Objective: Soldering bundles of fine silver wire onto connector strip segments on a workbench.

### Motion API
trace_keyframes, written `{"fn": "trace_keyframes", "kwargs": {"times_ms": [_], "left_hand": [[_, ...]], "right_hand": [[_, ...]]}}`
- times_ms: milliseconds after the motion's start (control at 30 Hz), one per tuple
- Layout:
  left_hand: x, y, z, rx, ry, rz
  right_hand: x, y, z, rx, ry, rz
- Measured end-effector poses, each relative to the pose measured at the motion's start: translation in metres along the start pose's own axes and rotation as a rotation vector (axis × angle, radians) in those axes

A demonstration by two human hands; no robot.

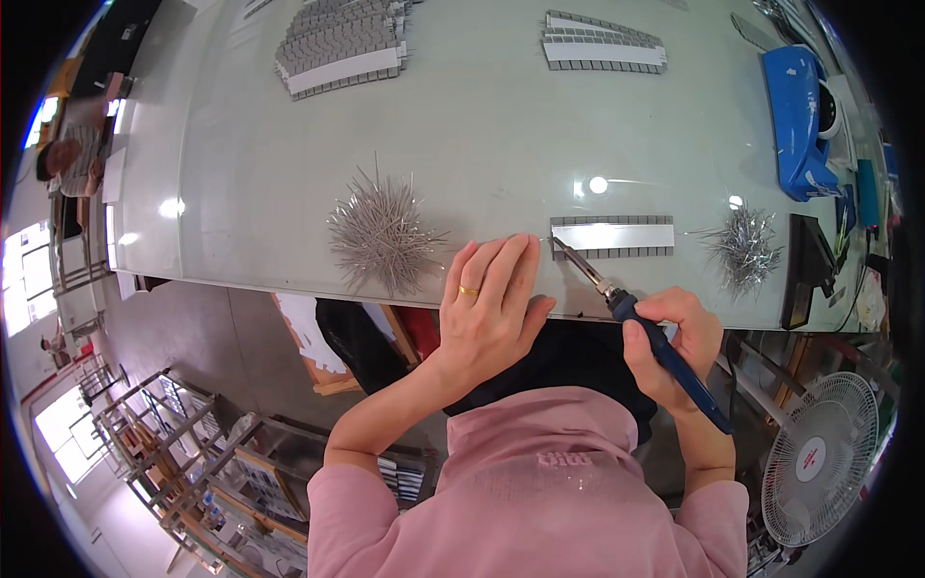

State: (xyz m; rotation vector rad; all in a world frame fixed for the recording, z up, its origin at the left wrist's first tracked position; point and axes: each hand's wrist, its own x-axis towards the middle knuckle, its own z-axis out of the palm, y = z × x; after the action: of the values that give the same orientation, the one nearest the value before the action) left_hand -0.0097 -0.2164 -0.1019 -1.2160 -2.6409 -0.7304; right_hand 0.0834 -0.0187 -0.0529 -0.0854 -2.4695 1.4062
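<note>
My right hand (680, 345) is wrapped around the dark blue handle of a soldering iron (665, 352). The iron's metal tip touches the left end of a white strip with grey toothed edges (612, 237), which lies flat on the table. My left hand (493, 301), with a gold ring on one finger, rests at the table's front edge. Its fingers are close together, and the fingertips press a thin metal wire (543, 239) against that same end of the strip. Left of this hand lies a bristling pile of thin silvery wires (385, 236); a smaller wire bundle (749, 249) sits right of the strip.
Stacked similar strips (342, 48) stand at the far left, and a few more (602, 43) at the far right. A blue device (800, 125) and a black-framed object (807, 270) line the table's right side. A white fan (819, 462) stands at lower right, shelving (222, 472) at lower left.
</note>
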Motion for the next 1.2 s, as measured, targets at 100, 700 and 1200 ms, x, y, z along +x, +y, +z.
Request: {"fn": "trace_keyframes", "kwargs": {"times_ms": [100, 700, 1200], "left_hand": [[0.000, 0.000, 0.000, 0.000, 0.001, 0.006], [-0.001, -0.003, -0.004, -0.078, -0.011, -0.012], [-0.019, 0.029, -0.004, -0.204, 0.173, 0.256]], "right_hand": [[0.003, 0.000, 0.002, -0.013, -0.014, -0.016], [0.020, -0.010, 0.002, -0.083, -0.083, -0.078], [0.008, 0.023, -0.007, 0.344, 0.104, 0.124]]}}
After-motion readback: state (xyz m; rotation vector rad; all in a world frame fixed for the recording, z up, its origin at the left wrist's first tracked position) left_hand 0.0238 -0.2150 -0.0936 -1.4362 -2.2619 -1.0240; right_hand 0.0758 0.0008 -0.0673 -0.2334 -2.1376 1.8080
